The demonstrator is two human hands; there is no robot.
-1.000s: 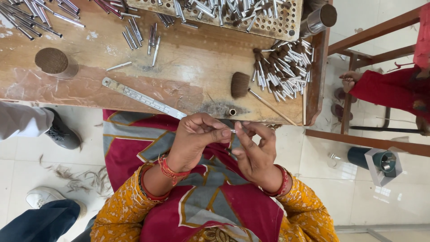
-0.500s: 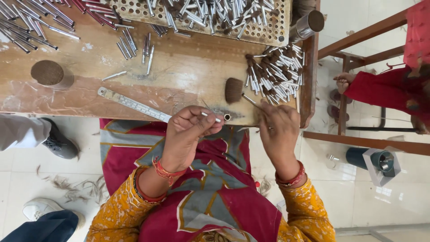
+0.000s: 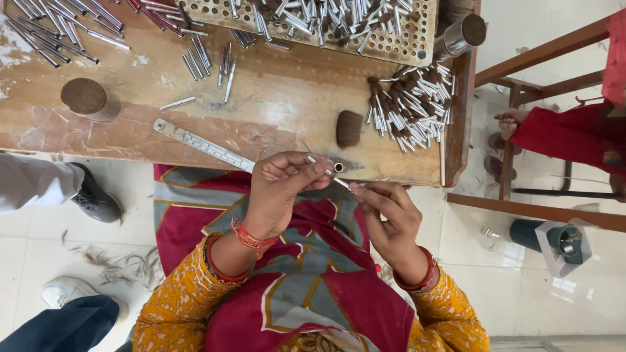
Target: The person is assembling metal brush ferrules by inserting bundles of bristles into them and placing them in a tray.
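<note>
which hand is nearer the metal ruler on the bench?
Left. The left hand sits right at the near end of the metal ruler, covering its tip. The right hand is farther off to the other side, pinching a small metal tube together with the left.

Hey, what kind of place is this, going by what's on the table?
Probably a small hand-assembly workshop, perhaps for brushes. A worn wooden workbench holds heaps of small metal tubes, a perforated tray of more tubes, and a steel ruler. Both hands, left hand and right hand, hold one tube.
</note>
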